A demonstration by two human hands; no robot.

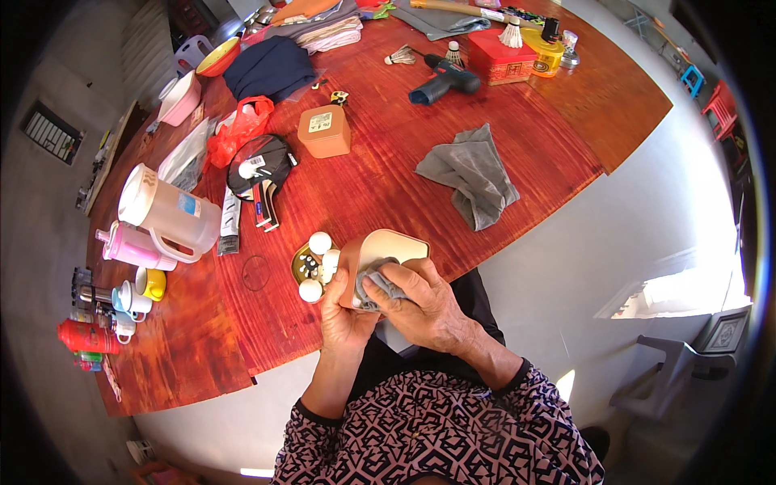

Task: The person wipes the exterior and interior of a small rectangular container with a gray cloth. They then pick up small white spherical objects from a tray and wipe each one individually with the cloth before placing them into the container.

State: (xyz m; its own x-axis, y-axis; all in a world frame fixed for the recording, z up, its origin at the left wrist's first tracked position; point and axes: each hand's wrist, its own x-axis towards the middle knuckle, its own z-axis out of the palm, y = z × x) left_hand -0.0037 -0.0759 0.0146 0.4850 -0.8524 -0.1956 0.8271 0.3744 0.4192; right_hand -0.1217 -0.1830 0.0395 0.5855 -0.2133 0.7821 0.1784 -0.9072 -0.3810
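Note:
My left hand [347, 321] grips the side of an orange-brown plastic box [388, 242], which is tilted so its pale inside faces me. Bunched in my right hand [424, 303] is a grey cloth [377, 290], pressed against the inside of that box. Just left of the box stands a round gold-coloured tin [297, 267] with white balls [319, 243] and small dark pieces in it. A second orange-brown box [327, 139], closed and bearing a label, sits farther up the table. Another grey cloth [470, 176] lies crumpled to the right.
On the red wooden table [376, 188] are a table tennis bat case [260, 167], a plastic jug [170, 212], a pink bottle [136, 245], a yellow mug [151, 283], a cordless drill [445, 82], a red tin [500, 57] and folded cloth [270, 66]. A grey stool [661, 373] stands right.

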